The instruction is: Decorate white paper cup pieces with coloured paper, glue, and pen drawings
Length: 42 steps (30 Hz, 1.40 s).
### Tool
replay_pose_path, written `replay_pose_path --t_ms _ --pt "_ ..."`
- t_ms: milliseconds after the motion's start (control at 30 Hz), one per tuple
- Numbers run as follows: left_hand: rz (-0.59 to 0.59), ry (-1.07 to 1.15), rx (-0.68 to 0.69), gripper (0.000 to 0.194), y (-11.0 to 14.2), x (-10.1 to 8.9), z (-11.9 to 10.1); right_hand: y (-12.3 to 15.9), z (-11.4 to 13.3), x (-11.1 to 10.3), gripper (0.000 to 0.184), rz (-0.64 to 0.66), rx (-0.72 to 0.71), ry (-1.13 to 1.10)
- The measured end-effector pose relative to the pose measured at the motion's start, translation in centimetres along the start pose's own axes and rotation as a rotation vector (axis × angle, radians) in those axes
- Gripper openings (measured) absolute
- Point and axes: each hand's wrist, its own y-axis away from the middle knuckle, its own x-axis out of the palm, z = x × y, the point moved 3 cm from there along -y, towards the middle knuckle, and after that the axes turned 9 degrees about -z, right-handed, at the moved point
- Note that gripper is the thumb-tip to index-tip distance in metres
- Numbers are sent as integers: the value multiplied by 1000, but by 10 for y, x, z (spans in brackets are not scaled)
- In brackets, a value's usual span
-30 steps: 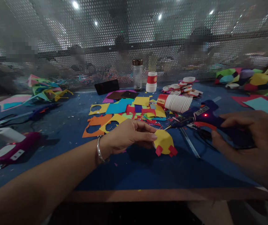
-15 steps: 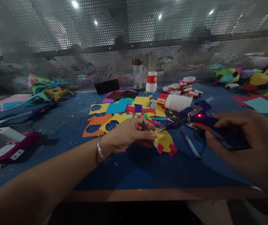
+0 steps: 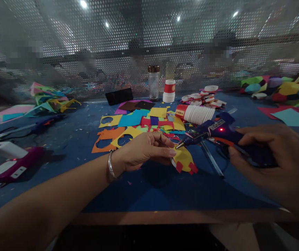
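My left hand (image 3: 156,150), with a silver bangle at the wrist, pinches a yellow paper disc (image 3: 184,159) by its left edge. Small red paper tabs (image 3: 179,167) stick out from the disc's lower edge, and a bit of white shows behind its left side. My right hand (image 3: 267,157) is wrapped round the handle of a dark blue hot glue gun (image 3: 212,131) with a red light lit. The gun's metal nozzle points left and is at the disc's upper left, close to my left thumb; whether it touches the paper I cannot tell.
Coloured paper sheets with round cut-outs (image 3: 110,121) lie beyond my hands. Stacked paper cups (image 3: 195,114) rest on their side. A clear glue stick (image 3: 213,160) lies under the gun. A jar (image 3: 153,83) and phone (image 3: 119,96) stand behind; a purple power strip (image 3: 21,164) is left.
The glue gun's nozzle has shifted slightly left along the disc. The yellow disc has tilted a little in my left hand. Everything else looks the same.
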Motion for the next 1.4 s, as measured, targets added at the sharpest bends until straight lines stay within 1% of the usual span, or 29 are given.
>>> replay_pose_path --t_ms 300,433,600,700,767,833,900,933,1000,1067,1133,1167,1200,1300,1400 --pt "-5 -7 0 25 0 -1 2 -1 -1 -1 11 4 -44 -5" --pt "-2 -22 3 23 1 -1 1 -1 -1 -1 11 5 -37 5" --pt "-2 -60 42 22 2 -2 -2 -1 -1 -2 10 9 -46 10" --pt "16 -78 61 22 4 -1 -2 0 -1 -3 9 33 -29 19" --pt "35 -75 60 21 5 1 -1 2 -4 -5 9 37 8 32" --pt "50 -64 57 21 6 3 -2 5 -8 -6 10 40 65 58" --pt "45 -40 55 21 7 4 -3 6 -16 -6 12 46 165 95" --pt "33 -22 56 21 7 3 -3 5 -21 -6 15 57 245 121" --pt "-4 21 62 21 6 1 -5 1 -33 -6 23 105 464 171" --pt "-46 64 69 20 5 -2 -8 -4 -45 -6 31 181 706 194" --pt "-77 90 60 19 5 -5 -10 -10 -55 -6 35 261 879 223" --pt "-90 95 52 19 5 -6 -10 -13 -59 -5 36 295 925 243" --pt "-101 98 46 18 5 -7 -11 -15 -62 -5 36 323 943 261" --pt "-126 95 50 17 5 -10 -13 -16 -75 0 34 384 934 281" --pt "-135 89 66 19 4 -13 -15 -11 -88 10 33 432 931 287"
